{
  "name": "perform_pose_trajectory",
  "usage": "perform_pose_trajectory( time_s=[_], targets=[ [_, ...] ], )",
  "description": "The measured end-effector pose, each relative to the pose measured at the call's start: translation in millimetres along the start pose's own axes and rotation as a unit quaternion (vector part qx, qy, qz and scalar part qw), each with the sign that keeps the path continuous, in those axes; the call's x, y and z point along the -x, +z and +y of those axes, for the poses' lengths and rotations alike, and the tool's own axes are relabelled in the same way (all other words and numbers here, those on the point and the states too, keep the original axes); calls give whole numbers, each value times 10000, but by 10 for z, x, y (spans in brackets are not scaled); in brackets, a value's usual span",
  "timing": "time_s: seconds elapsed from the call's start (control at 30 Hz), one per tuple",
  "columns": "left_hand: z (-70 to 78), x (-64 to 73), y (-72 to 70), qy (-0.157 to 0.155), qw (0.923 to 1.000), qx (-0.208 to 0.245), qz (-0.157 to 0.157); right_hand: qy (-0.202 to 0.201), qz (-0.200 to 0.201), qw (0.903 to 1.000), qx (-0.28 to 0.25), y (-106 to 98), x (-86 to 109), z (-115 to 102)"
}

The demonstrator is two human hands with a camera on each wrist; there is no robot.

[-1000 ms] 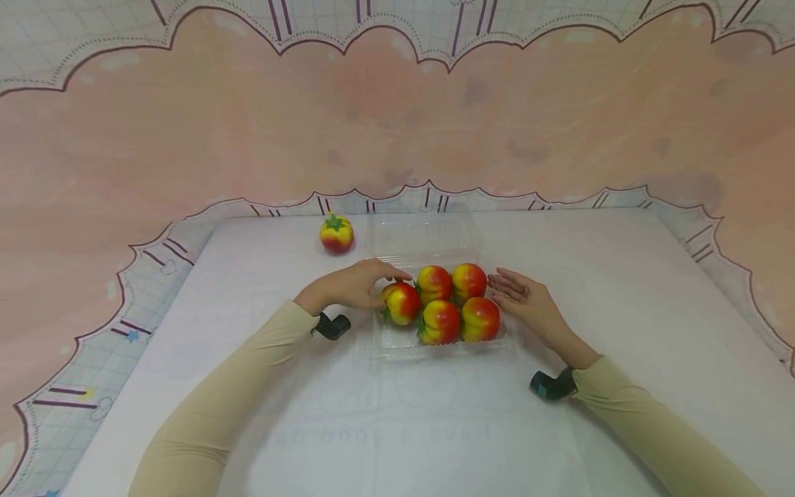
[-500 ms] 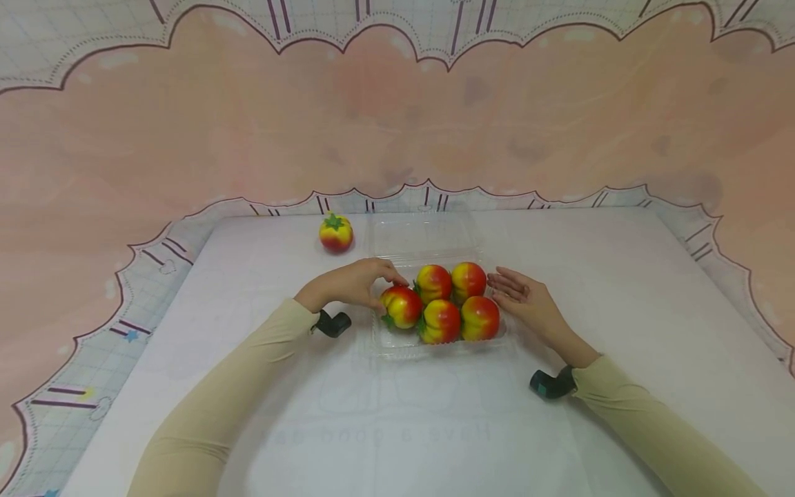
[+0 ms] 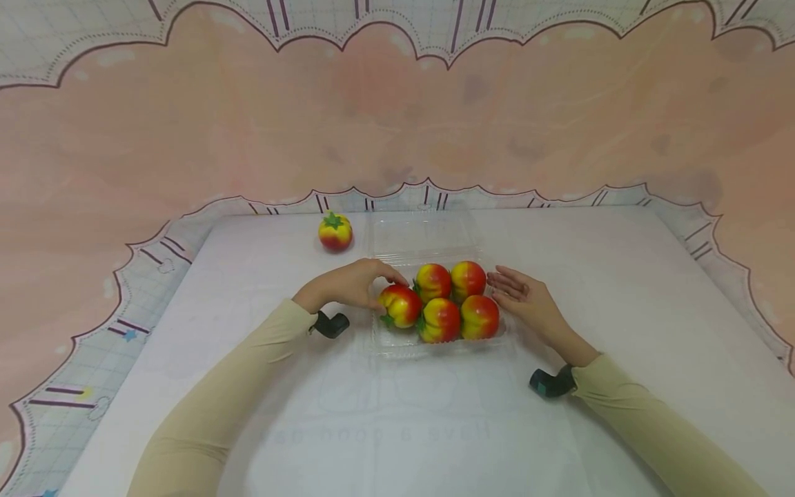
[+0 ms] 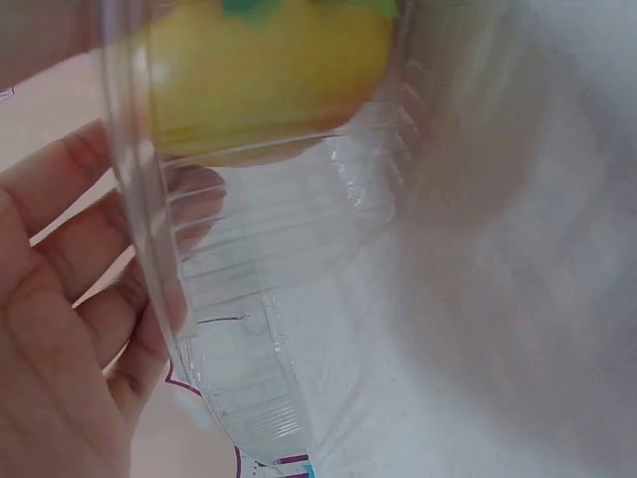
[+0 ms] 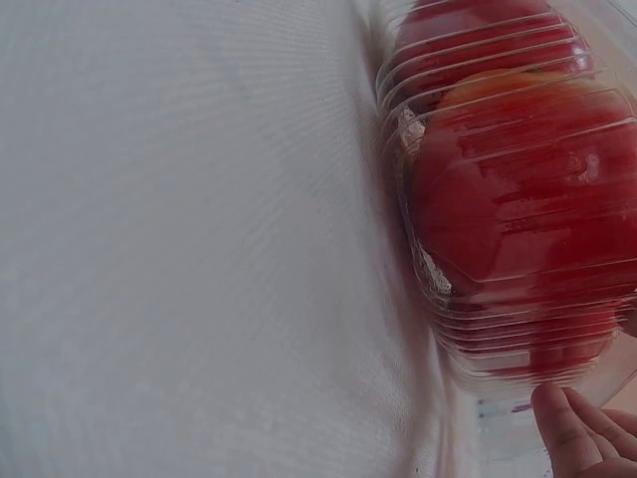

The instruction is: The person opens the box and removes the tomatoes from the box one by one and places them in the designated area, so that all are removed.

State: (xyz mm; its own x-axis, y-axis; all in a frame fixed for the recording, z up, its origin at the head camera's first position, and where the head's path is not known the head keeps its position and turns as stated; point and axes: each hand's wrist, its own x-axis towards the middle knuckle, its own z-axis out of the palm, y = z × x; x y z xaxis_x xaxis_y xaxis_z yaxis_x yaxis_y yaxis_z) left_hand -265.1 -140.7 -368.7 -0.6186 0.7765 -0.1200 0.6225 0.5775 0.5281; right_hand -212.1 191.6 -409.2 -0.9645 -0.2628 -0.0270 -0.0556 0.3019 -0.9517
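A clear plastic clamshell box (image 3: 393, 339) lies with its lid (image 3: 425, 232) folded back, several glossy red-and-yellow tomato-like fruits (image 3: 439, 320) sitting inside. In the head view my left hand (image 3: 350, 283) curls thumb and forefinger round the leftmost fruit (image 3: 400, 306), whose green cap points down to the left. The left wrist view shows other fingers of that hand along the box's ribbed side, with the fruit's yellow side (image 4: 269, 80) behind the plastic. At the box's right end my right hand (image 3: 524, 300) holds its fingers extended beside the wall; their tips (image 5: 557, 423) appear near the ribbed corner.
Another such fruit (image 3: 335, 232), green cap upward, stands on the white tabletop (image 3: 373, 428) behind my left hand, left of the lid. A patterned peach-coloured cloth (image 3: 397, 124) rises behind the table. Dark wrist cameras (image 3: 331, 324) are strapped to both wrists.
The leftmost fruit has turned slightly under my left hand, its green cap swinging from the left toward the lower left. My left forefinger has bent closer to it. The right hand stays in place.
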Motion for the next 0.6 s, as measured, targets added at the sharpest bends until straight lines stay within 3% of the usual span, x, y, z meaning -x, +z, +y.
perform_pose_trajectory(
  time_s=[0.6],
  targets=[
    [1, 93, 36, 417, 9956, 411, 737, -14, 4, 10000, -77, 4, -4, 11]
  ],
)
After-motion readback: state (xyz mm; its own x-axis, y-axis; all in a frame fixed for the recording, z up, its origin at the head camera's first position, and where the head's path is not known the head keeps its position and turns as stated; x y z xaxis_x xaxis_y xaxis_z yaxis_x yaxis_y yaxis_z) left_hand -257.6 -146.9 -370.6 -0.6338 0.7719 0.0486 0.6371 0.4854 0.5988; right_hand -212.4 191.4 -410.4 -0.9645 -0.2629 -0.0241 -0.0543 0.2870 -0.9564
